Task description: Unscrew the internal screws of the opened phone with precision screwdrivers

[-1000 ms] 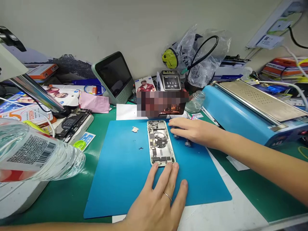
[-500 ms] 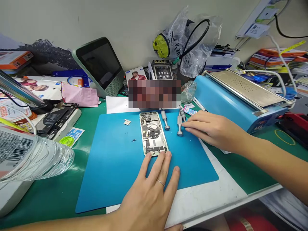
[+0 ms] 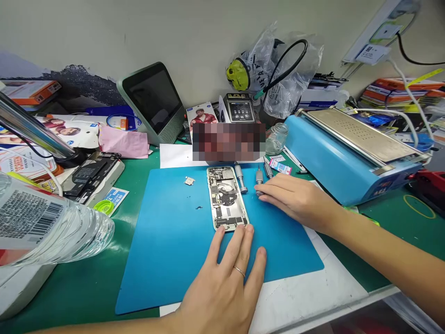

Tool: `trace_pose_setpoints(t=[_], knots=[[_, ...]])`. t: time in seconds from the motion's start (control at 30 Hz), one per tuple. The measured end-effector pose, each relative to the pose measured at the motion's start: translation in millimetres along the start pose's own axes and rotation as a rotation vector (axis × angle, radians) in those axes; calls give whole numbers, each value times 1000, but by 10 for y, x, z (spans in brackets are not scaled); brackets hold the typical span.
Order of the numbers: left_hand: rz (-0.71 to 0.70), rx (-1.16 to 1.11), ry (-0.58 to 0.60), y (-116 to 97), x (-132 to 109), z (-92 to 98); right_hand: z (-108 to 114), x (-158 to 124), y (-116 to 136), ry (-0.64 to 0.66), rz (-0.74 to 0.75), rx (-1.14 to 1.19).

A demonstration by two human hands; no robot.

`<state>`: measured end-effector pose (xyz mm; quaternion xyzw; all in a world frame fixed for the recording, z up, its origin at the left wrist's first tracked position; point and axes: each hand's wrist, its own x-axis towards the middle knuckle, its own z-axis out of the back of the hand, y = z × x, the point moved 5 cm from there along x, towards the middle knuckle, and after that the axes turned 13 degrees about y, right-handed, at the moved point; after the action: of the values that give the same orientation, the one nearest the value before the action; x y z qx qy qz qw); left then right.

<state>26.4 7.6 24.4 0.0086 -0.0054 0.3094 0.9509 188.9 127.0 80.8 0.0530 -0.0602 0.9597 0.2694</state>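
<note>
An opened phone [image 3: 228, 199] lies on the blue mat [image 3: 167, 260], its inner parts showing. My left hand [image 3: 227, 278] is open, fingers spread, its fingertips at the phone's near edge. The thumb and fingers of my right hand [image 3: 295, 197] are closed round the lower end of a grey screwdriver [image 3: 259, 175]. Another grey screwdriver [image 3: 239, 177] lies beside the phone's right edge, and a third [image 3: 268, 168] is just behind my right fingers. Left of the phone are a small metal piece [image 3: 189, 181] and a tiny dark part [image 3: 199, 207].
A water bottle [image 3: 69, 227] stands at the left, near a metal pole [image 3: 38, 125]. At the back are a screen device [image 3: 153, 102] and a glass jar [image 3: 277, 138]. A blue machine [image 3: 333, 157] sits at the right.
My right hand has moved left and closed on the near end of the middle screwdriver. My left hand stays at the phone's near edge. The whole view has shifted slightly.
</note>
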Motion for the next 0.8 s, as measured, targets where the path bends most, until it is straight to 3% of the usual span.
trace_pose_setpoints(t=[0.23, 0.53, 0.8], knots=[[8, 117, -43, -3, 13, -28, -75, 86, -40, -60, -91, 126], [27, 72, -16, -11, 8, -12, 143, 51, -39, -139, -344, 493], [14, 12, -18, -7, 5, -3, 178, 49, -62, -147, -433, 543]])
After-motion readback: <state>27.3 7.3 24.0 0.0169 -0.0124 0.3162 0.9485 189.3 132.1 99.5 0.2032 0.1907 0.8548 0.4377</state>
